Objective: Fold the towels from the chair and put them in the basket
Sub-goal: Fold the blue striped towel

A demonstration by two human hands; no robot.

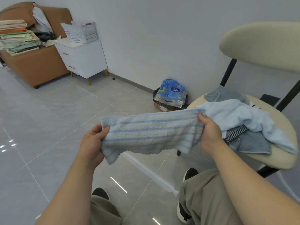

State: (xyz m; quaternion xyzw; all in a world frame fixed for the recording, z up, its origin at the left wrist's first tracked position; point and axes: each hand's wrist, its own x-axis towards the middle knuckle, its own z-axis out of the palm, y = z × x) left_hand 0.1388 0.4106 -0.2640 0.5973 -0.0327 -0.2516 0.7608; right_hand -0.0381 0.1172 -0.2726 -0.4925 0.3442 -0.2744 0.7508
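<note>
A pale blue striped towel (pixel 151 133) hangs stretched in the air between my hands, folded into a long band above the floor. My left hand (pixel 94 143) grips its left end, and my right hand (pixel 209 132) grips its right end. To the right stands a cream chair (pixel 279 158) whose seat carries a heap of towels: a light blue towel (pixel 235 116), a grey-blue towel (pixel 253 143) with a striped edge, and a grey one (pixel 225 95) at the back. The white perforated basket (pixel 81 32) sits on a white cabinet at the far left.
The white cabinet (pixel 84 57) stands against the wall beside a brown sofa (pixel 32 65) piled with papers. A black-lined box with a blue plastic package (pixel 172 93) sits on the floor by the wall. My legs and black shoes are below, on grey tiles.
</note>
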